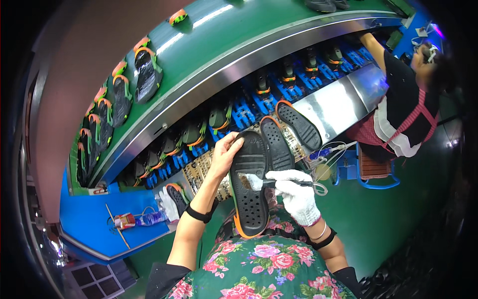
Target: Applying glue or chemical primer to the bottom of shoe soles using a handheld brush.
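Note:
My left hand (225, 155), bare, grips a black shoe sole (249, 162) with orange trim by its upper left edge. The sole stands tilted above my lap, its perforated inner face toward me. In my right hand (295, 197), which wears a white glove, is a flat brush (254, 182) with a dark handle. Its bristles lie across the middle of the sole and appear to touch it. Just beyond the held sole, a second orange-edged sole (277, 142) and a third sole (299, 124) rest on the bench edge.
Shoe parts sit in blue holders (243, 113) along a rack ahead. Above it, a green conveyor (199, 47) carries several dark shoe pieces. Left, a blue table (89, 219) bears a plastic bottle (152, 218) and a stick. A co-worker (406, 94) sits right, near a blue-framed stool (374, 164).

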A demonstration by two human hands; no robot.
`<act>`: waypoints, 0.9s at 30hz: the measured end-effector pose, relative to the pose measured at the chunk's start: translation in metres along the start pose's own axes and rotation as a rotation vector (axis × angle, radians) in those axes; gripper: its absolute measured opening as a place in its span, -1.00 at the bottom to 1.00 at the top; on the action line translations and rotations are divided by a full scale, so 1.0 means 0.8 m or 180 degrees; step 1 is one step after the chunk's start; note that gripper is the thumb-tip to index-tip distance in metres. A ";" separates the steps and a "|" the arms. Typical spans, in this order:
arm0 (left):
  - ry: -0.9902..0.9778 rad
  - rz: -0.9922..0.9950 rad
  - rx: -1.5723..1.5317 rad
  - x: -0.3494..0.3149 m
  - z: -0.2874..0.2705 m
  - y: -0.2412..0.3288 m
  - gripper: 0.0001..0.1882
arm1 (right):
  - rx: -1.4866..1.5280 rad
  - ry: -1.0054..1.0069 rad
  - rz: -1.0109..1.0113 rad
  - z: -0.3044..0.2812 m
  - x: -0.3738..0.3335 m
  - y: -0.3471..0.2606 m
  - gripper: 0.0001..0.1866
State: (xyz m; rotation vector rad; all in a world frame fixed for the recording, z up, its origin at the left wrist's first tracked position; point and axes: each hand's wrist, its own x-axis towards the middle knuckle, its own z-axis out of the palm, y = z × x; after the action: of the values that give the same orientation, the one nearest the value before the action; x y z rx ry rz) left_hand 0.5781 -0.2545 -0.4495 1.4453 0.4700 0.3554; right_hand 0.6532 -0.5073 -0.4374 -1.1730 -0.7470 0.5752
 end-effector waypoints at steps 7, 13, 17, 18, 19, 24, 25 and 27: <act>0.0032 0.0116 -0.0061 0.003 0.003 0.015 -0.85 | -0.0229 -0.0019 -0.0275 -0.006 0.000 -0.011 -0.80; 0.0116 0.0040 0.0067 0.011 0.007 0.006 -0.83 | 0.0082 0.0050 -0.0114 -0.008 0.000 -0.009 -0.78; -0.0029 -0.0224 -0.0093 0.017 0.008 -0.009 -0.78 | -0.0110 0.0000 -0.0231 -0.009 0.001 -0.013 -0.77; -0.0077 -0.0213 0.0006 0.015 0.007 -0.013 -0.77 | 0.0256 -0.0005 -0.0230 -0.009 -0.001 -0.013 -0.77; -0.0147 -0.0201 -0.0029 0.018 0.005 -0.012 -0.75 | 0.0480 0.0013 0.0203 -0.010 -0.001 -0.017 -0.77; -0.0441 -0.0228 -0.0159 0.021 -0.007 -0.007 -0.69 | 0.0101 -0.0020 -0.0215 -0.016 -0.003 -0.018 -0.76; -0.0428 -0.0192 -0.0151 0.020 -0.008 -0.006 -0.69 | -0.0254 -0.0102 -0.0064 -0.017 -0.003 -0.016 -0.75; -0.0423 -0.0054 -0.0180 0.016 -0.007 -0.005 -0.72 | -0.0022 -0.0113 -0.0687 -0.015 -0.001 -0.014 -0.72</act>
State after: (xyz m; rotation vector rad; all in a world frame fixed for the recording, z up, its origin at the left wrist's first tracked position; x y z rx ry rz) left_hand 0.5862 -0.2433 -0.4551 1.3994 0.3618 0.2553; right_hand 0.6624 -0.5185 -0.4297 -1.0744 -0.8939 0.4145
